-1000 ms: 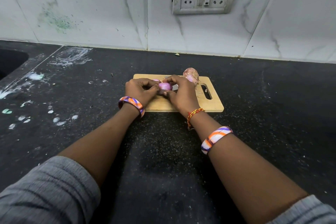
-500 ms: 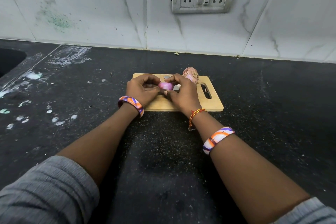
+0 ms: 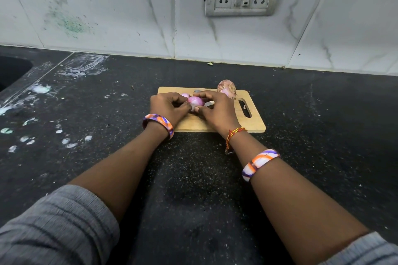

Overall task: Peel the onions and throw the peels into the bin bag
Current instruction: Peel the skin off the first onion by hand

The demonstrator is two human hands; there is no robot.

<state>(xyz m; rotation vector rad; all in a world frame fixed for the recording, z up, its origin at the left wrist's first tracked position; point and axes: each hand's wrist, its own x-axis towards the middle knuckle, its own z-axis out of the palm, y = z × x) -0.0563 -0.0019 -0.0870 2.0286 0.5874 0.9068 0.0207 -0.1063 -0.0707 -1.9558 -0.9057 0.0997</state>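
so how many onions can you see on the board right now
3. One pink onion is held between the left hand and right hand; a second peeks out just behind it; a third, still skinned, sits at the cutting board's far edge. The hands could hide more.

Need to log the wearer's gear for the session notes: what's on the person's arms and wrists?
Both arms are bare from the elbow down, with grey ribbed sleeves pushed up. The left wrist carries a wide bangle striped orange, white and purple. The right forearm has a matching bangle, worn further up the arm, and a red and yellow thread tied at the wrist, its end hanging loose. No gloves and no rings visible.
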